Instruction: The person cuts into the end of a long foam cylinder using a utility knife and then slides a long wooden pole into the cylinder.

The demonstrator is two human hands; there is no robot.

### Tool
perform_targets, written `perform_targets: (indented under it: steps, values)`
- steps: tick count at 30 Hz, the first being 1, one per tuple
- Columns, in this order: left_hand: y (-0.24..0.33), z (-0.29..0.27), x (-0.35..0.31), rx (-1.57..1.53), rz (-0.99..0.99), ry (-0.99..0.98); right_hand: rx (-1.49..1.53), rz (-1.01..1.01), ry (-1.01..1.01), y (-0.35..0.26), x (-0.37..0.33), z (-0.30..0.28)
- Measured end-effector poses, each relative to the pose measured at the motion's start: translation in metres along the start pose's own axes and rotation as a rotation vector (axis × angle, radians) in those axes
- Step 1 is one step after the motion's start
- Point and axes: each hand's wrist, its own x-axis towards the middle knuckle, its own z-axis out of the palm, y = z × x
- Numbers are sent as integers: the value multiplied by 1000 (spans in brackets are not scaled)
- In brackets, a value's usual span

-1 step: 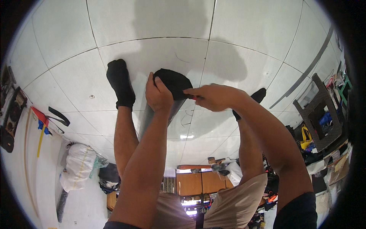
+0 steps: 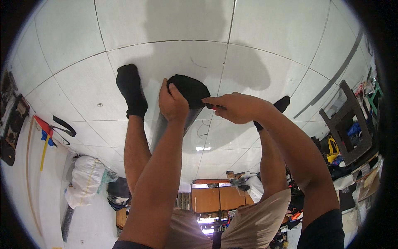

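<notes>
Along the left side of the room, a dark panel-like object [image 2: 14, 128] sits at the edge of my sight, and just beside it I see a red piece [image 2: 43, 125] with a yellow strip [image 2: 44, 154] below and a black strap [image 2: 64, 126] bent into a loop. Nearer, a bulging white sack [image 2: 85, 181] rests against the wall side. The person's left foot, in a black sock [image 2: 132, 89], is planted on the white tiled floor [image 2: 166, 23].

Between the feet is a grey cylinder [image 2: 193, 121] with a broad black end [image 2: 188, 89] tipped up toward the person. The left hand [image 2: 173, 101] is clamped on the left edge of that end, its fingers curled round the rim. A brown wooden cabinet [image 2: 205, 200] shows between the knees.

The right hand [image 2: 234, 108], apart from the left, is closed round a small red tool [image 2: 214, 108], its forefinger stretched to the right edge of the black end. I cannot make out the tool's tip. To the right lie a long grey strip [image 2: 331, 82] and a dark stool [image 2: 352, 147] tipped on its side, with a yellow bag [image 2: 332, 150] close by it.
</notes>
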Motion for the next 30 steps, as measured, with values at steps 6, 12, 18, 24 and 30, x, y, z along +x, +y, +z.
perform_targets:
  steps: [6,12,18,24,30]
  values:
    - [1,0,2,20,-41,-8,114,176,72,-14,-13,22]
    - [3,2,2,19,-23,-19,62,203,215,-19,-27,41]
    - [3,1,3,10,25,-15,73,229,185,-27,-35,40]
    - [2,-1,3,33,-3,6,136,238,223,-28,-42,52]
    - [8,-2,4,46,-6,-10,155,173,327,-17,-35,66]
